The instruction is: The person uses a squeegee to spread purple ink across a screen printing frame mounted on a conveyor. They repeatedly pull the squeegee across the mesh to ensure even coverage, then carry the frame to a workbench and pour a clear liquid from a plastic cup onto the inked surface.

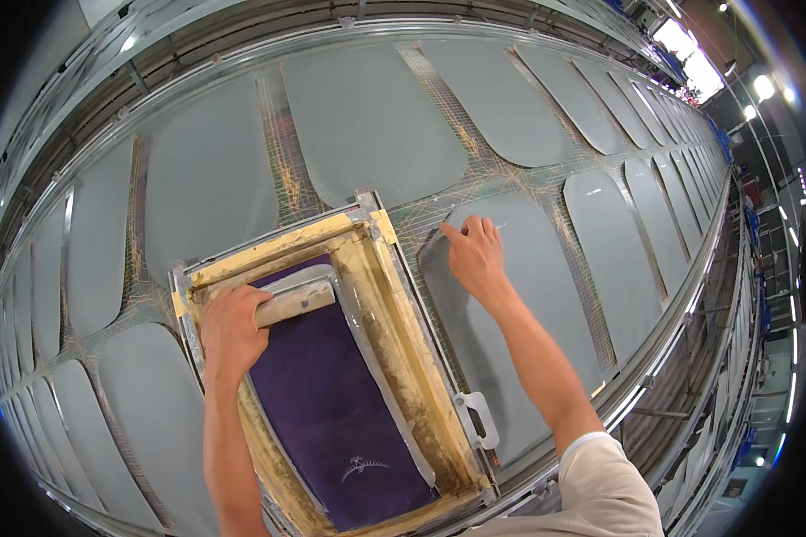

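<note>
My left hand (230,333) is closed round the left end of a squeegee (295,304) with a pale, worn grip. The squeegee lies across the upper end of a screen printing frame (282,237), whose wooden-coloured, taped border surrounds a dark purple mesh (336,403). Near the mesh's lower end shows a small pale emblem (364,466). To the right of the frame, my right hand (476,255) has its fingers curled together at the upper left corner of a grey rounded panel (519,313). Whatever its fingertips pinch, if anything, is hidden.
More grey panels (367,116) lie in two rows along a long table, with worn, scratched strips (287,166) between them. A white handle (479,421) juts from the frame's right side. Metal rails (663,349) run along the table's near edge.
</note>
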{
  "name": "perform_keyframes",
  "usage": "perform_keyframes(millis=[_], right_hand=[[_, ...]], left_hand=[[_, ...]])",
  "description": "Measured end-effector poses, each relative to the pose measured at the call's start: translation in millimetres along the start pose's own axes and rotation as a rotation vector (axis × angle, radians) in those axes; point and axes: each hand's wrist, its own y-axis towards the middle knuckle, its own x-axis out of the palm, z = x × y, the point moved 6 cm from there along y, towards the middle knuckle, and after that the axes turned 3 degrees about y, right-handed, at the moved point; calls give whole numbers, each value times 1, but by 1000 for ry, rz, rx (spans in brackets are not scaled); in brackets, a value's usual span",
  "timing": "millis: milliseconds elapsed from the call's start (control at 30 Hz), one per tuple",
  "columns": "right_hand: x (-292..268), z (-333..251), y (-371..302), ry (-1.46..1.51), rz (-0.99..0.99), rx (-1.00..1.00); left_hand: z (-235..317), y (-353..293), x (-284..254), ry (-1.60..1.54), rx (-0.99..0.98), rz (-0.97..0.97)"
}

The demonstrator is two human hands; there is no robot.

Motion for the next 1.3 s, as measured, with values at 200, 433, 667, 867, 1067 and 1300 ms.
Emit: perform_keyframes(millis=[200,433,667,867,1067,1300], right_hand=[[-4,-3,-11,8,65,0],[0,-5,-12,-4,110,8],[-1,-4,-15,17,105,45],[-11,1,-22,11,170,14],[-10,4,-19,0,186,4],[-9,2,-19,10,193,-6]], left_hand=[[4,-2,-5,-7,14,20],[5,3,-6,-20,14,24],[1,2,-1,1,-2,28],[3,3,-1,15,13,42],[3,2,-2,5,11,53],[2,3,-1,19,9,50]])
